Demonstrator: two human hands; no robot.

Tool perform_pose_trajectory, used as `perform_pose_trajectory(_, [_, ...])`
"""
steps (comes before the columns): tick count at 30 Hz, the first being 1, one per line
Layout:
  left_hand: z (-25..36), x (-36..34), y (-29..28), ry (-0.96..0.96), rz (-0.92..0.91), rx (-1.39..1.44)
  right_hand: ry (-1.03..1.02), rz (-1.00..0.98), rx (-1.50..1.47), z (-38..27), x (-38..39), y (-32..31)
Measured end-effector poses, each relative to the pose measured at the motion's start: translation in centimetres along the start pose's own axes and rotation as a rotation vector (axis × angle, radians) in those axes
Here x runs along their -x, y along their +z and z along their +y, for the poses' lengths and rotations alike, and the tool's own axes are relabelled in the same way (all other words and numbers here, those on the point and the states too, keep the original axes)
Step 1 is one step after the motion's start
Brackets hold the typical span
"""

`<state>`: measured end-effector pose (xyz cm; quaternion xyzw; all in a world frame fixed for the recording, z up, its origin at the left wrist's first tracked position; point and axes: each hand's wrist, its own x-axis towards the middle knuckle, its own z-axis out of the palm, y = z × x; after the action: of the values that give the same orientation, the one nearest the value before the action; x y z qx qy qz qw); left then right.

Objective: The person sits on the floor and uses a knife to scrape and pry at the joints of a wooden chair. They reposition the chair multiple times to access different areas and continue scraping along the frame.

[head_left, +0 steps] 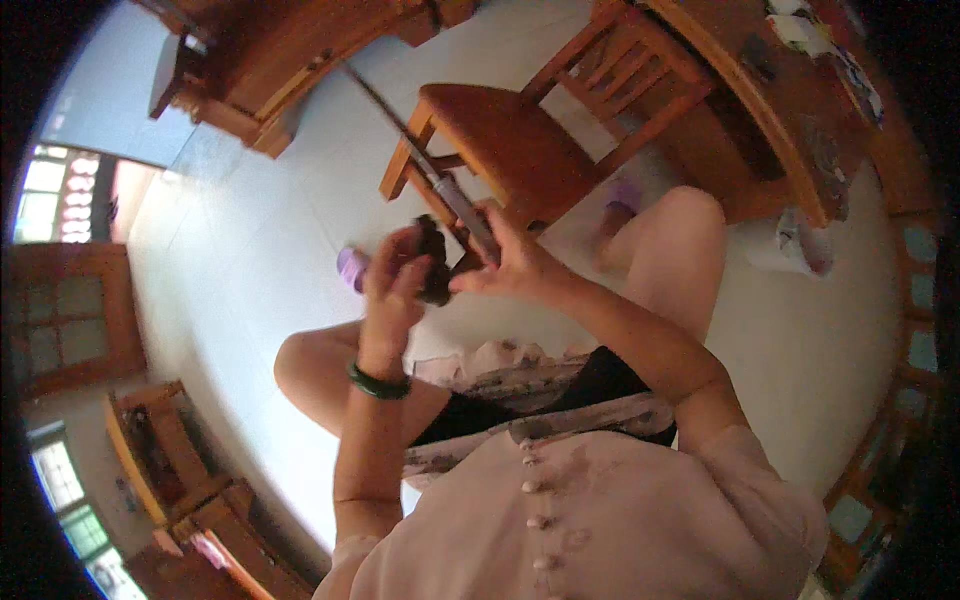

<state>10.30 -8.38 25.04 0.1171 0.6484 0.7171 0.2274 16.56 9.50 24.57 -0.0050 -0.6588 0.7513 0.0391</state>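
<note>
In front of my body, my right hand [515, 265] is closed around the thick lower end of a long rod [455, 195]. The rod has a greyish sleeve above my fingers and narrows to a dark thin tip, slanting up to the left. Beside it, my left hand [393, 285] has its fingers curled on a small, dark, lumpy object [435, 262], whose kind I cannot make out. That object is close to the rod's lower end; whether they touch is unclear. A dark green bangle [379, 382] circles my left wrist.
A wooden chair [505, 140] stands just ahead, below the rod. Wooden furniture [330, 45] lies at the far left, and a desk [765, 120] at the right. A white bin [795, 245] sits by the desk. My feet wear purple slippers [352, 268] on the pale floor [230, 240].
</note>
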Motion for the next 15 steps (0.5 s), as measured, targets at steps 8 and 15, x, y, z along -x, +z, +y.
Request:
perform_pose_trajectory(8, [-1.8,5.7,4.9,0.015,0.095,-0.143,-0.197,-0.159,0.596,3.3,3.0,3.1])
perform_pose_trajectory(15, [-4.7,5.4,4.0,0.032,0.268,-0.280,-0.185,-0.158,0.506,5.7,3.9,3.6])
